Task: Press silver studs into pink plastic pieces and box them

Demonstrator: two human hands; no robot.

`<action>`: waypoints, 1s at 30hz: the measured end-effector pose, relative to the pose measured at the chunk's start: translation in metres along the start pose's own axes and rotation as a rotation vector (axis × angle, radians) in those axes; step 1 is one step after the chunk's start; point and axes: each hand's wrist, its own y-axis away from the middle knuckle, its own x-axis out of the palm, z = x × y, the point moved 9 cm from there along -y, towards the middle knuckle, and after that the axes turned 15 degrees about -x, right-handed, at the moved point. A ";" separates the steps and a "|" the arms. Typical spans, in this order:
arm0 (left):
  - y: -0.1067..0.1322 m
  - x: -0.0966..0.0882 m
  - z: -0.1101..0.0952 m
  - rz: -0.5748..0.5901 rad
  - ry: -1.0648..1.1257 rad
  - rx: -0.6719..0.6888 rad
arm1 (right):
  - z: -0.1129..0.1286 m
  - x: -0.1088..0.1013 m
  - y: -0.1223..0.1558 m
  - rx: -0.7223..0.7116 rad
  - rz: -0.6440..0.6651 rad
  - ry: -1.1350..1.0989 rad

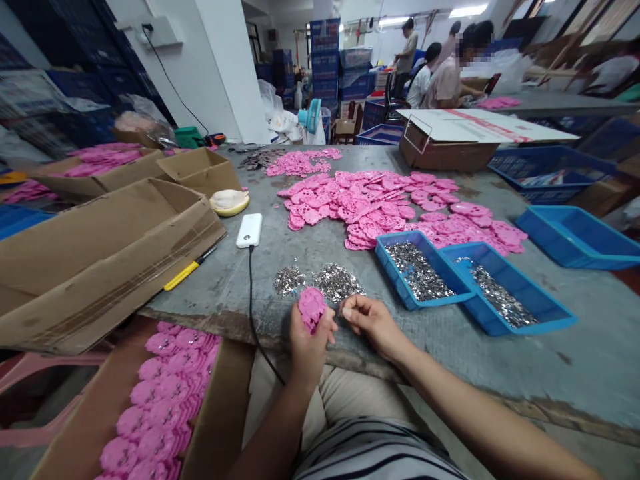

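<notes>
A flat pink plastic piece (311, 308) with a scalloped edge is gripped in my left hand (309, 340), just over the front edge of the table. To its right, my right hand (367, 320) has thumb and forefinger pinched together; what lies between them is too small to make out. Right behind my hands are two heaps of small shiny metal parts, a smaller left heap (289, 280) and a larger right heap (338, 283). Two blue trays stand to the right, the nearer left tray (417, 305) and the right tray (543, 325), both holding similar metal bits.
A large pile of pink pieces (360, 200) covers the table's middle. At left are a cardboard box (100, 247), a yellow-handled cutter (181, 275) and a white power bank (249, 231) with a black cable. Below, an open carton (225, 407) holds stacked pink pieces. People sit farther back.
</notes>
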 end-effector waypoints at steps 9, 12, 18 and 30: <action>-0.009 -0.001 0.007 0.051 -0.042 0.001 | -0.014 0.010 0.004 -0.073 0.178 0.189; -0.005 0.000 0.006 0.053 -0.078 -0.003 | -0.013 0.010 0.003 -0.098 0.183 0.211; -0.005 0.000 0.003 0.056 -0.094 0.008 | -0.013 0.010 0.003 -0.115 0.197 0.238; -0.004 0.000 0.002 0.068 -0.101 0.030 | -0.014 0.010 0.003 -0.118 0.206 0.248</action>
